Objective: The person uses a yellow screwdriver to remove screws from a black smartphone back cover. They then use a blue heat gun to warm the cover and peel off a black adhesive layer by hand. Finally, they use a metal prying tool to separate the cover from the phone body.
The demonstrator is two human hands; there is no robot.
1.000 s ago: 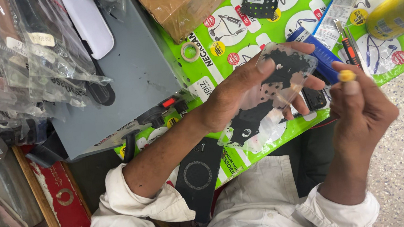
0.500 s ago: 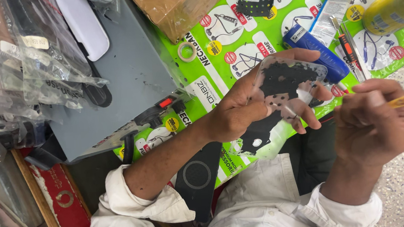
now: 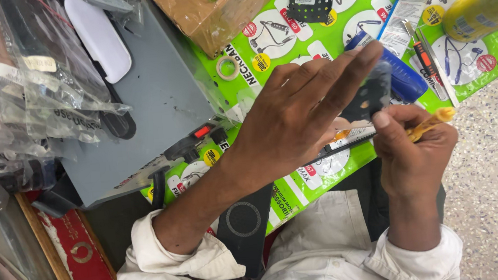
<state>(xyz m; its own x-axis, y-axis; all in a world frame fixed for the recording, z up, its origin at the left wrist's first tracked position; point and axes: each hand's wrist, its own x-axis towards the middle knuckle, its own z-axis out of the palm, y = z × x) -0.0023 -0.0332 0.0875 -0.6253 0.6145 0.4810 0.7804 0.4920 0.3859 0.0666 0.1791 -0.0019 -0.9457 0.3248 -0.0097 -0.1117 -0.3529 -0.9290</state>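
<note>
My left hand [image 3: 303, 109] is raised over the green printed sheet [image 3: 311, 28], back toward the camera, its fingers closed around a thin dark perforated plate [image 3: 371, 93] that it mostly hides. My right hand [image 3: 415, 150] sits just below and to the right, pinching a small orange-handled tool [image 3: 431, 122] whose tip points at the plate's lower edge. A flat dark device [image 3: 347, 141] lies edge-on under the two hands.
A grey metal box with a red switch [image 3: 157, 106] stands at left, with bagged parts [image 3: 14, 93] beside it. A cardboard box [image 3: 209, 7], tape roll [image 3: 227, 68], black perforated plate [image 3: 309, 3], blue tube [image 3: 401, 77], white tube [image 3: 407, 6] and yellow can [image 3: 484, 3] lie about the sheet.
My left hand has turned over so its back faces the camera and hides most of the plate. My right hand has moved in close under it with the orange tool.
</note>
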